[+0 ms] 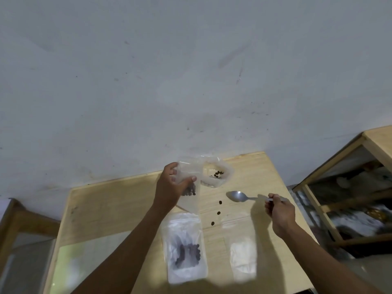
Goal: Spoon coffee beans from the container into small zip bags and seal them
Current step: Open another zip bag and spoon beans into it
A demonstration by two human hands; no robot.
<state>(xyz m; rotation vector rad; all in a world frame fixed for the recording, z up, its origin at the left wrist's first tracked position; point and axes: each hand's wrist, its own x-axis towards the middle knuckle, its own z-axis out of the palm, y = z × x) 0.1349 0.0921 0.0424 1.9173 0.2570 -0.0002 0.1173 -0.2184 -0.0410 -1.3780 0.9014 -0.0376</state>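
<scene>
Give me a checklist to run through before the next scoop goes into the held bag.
1. Left hand grips the held zip bag: ok.
2. Bag mouth open wide enough: cannot tell.
3. Right hand holds the spoon by its handle: ok.
4. Spoon loaded: not ok, bowl looks empty.
5. Container has beans left: ok, only a few visible.
6. Table free of spills: not ok, three loose beans lie on it.
</scene>
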